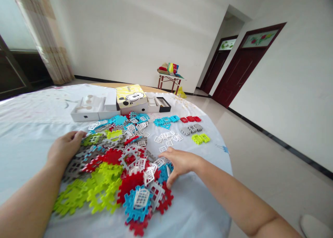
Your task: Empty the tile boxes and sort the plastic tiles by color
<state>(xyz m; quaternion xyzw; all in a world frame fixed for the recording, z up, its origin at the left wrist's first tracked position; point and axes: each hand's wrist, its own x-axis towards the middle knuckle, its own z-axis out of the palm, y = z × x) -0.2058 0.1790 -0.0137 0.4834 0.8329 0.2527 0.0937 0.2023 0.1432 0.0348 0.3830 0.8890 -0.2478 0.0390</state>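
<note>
A large heap of plastic gear-edged pieces in red (131, 186), lime green (104, 182), blue (137, 204) and grey lies on the cloth-covered table, with white lattice pieces (142, 198) on top. My left hand (66, 146) rests at the heap's left edge, its fingertips by a green piece (92, 139); what they hold, if anything, is hidden. At the right edge my right hand (179, 163) is open, thumb and fingers apart, beside a blue piece (163, 172). Beyond it lies a small group of white lattice pieces (168, 136).
Sorted groups lie to the right: blue (165, 121), red (191, 119), grey (192, 128) and green (201, 138). Behind the heap stand white trays (85, 116), a yellow and white box (132, 97) and a black-edged box (164, 108). The table's edge (230, 161) curves at right.
</note>
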